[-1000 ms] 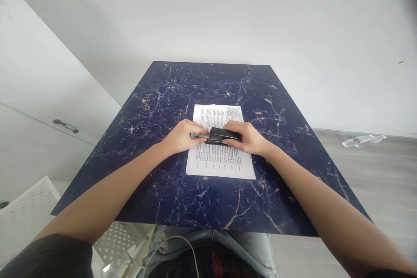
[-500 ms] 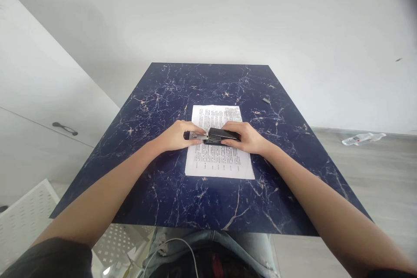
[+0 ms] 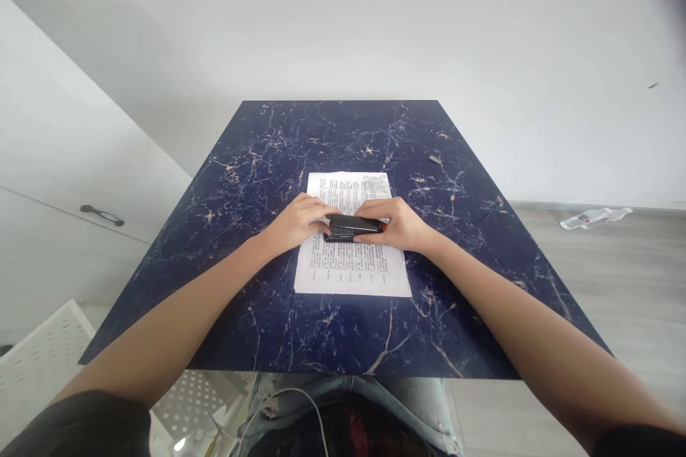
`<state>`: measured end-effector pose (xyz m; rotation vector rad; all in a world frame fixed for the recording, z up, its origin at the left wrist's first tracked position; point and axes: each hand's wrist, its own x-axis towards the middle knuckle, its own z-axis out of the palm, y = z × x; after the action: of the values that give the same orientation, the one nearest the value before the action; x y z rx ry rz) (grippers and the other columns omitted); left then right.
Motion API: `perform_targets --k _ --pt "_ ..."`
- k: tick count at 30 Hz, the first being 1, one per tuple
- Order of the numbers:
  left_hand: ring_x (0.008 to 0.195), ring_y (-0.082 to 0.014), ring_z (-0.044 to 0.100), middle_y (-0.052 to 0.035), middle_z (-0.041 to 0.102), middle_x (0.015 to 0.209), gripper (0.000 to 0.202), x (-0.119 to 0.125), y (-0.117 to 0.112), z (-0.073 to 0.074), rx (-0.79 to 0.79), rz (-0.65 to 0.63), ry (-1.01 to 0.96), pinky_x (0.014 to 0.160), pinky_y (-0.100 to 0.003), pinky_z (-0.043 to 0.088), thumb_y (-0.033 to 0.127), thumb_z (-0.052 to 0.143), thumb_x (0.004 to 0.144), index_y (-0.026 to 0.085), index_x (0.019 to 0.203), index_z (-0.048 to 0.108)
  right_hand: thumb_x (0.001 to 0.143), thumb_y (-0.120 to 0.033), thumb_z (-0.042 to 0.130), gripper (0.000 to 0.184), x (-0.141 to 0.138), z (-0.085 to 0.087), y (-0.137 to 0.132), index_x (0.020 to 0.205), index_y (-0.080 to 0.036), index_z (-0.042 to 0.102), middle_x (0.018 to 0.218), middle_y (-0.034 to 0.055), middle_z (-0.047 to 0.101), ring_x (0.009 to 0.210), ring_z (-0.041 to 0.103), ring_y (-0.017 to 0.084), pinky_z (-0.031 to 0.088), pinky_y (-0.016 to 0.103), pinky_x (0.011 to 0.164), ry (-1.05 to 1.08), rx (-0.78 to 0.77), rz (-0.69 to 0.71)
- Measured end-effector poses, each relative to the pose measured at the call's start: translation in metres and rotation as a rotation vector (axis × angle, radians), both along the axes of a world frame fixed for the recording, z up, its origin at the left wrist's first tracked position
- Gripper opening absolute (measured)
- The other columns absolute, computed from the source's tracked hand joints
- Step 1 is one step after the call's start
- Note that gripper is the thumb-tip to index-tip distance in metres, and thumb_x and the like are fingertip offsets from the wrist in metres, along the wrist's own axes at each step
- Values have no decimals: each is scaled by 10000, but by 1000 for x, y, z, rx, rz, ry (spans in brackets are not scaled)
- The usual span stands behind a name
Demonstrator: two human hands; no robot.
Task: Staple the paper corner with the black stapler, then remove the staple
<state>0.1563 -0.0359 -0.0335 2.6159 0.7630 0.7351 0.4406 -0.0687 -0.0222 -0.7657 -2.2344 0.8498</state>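
Observation:
A black stapler [image 3: 354, 225] lies lengthwise from left to right over the printed sheets of paper [image 3: 351, 282]. My right hand [image 3: 401, 225] is closed around its right end, thumb on the near side and fingers on the far side. At the left end, the fingertips and thumb of my left hand [image 3: 300, 223] pinch the stapler. A bit of orange shows by my right palm. The sheets lie on the dark blue marbled table [image 3: 337, 343], with text running sideways to me.
A small grey-green piece [image 3: 435, 159] lies on the table at the far right. A wall stands behind the table. A clear plastic bottle [image 3: 589, 218] lies on the floor to the right. White perforated panels [image 3: 46, 357] are below left, beside a cabinet handle [image 3: 101, 215].
The light-coloured inner part that stuck out of the stapler's left end is no longer visible. My left hand has come closer to my right, up against the stapler body.

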Motion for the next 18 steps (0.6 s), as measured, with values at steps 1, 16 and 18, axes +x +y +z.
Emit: perform_targets --k 1,16,18 --pt "959 -211 700 -39 788 1021 224 3 -1 -1 20 -1 -3 928 -418 470 185 615 972 244 1152 735 895 -382 790 214 -2 0 -1 1013 -204 771 941 53 727 794 654 178 523 337 682 7 -3 -1" --pt "901 -238 665 -69 727 977 225 -12 3 14 -148 599 49 892 -426 520 420 628 981 211 1047 680 913 -357 761 330 -4 26 -17 1222 -240 759 1156 67 772 1008 737 241 621 447 903 -6 57 -335" --pt "946 -269 642 -97 692 1014 283 -10 2 9 -110 657 137 908 -456 518 451 656 953 191 1064 661 894 -350 771 345 18 37 -11 1216 -226 767 1166 88 768 1010 740 264 632 494 905 -1 27 -442"
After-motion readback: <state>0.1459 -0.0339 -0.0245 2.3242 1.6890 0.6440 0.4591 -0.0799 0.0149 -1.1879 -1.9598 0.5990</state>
